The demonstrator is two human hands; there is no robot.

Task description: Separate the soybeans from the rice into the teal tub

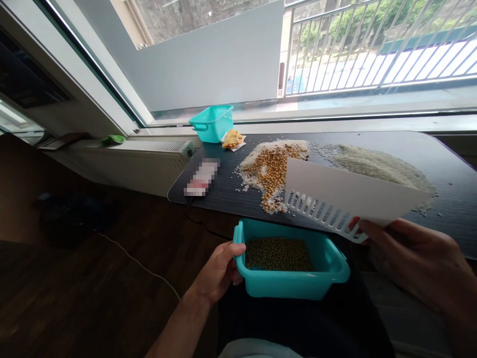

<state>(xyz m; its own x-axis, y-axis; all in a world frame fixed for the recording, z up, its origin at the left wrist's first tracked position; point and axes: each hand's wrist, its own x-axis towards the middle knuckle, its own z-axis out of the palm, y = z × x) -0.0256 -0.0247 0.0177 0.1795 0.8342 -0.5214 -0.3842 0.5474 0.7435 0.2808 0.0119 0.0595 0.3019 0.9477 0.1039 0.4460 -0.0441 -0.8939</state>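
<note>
My left hand (219, 271) grips the left rim of a teal plastic tub (294, 284) held just below the table's front edge. The tub holds a layer of green-brown beans (278, 253). My right hand (421, 266) is closed on the lower edge of a white slotted scoop (346, 196), which rests tilted on the black table (458, 199) by its front edge. Just left of the scoop lies a heap of yellow beans mixed with rice (270, 169). Behind the scoop spreads a pile of white rice (368, 164).
A second teal tub (211, 123) stands at the table's back left, with a yellow snack on paper (233, 139) beside it. A blurred flat item (202, 177) lies at the left edge. A radiator (149, 149) and a window with railings are behind. A cable (141, 266) crosses the wooden floor.
</note>
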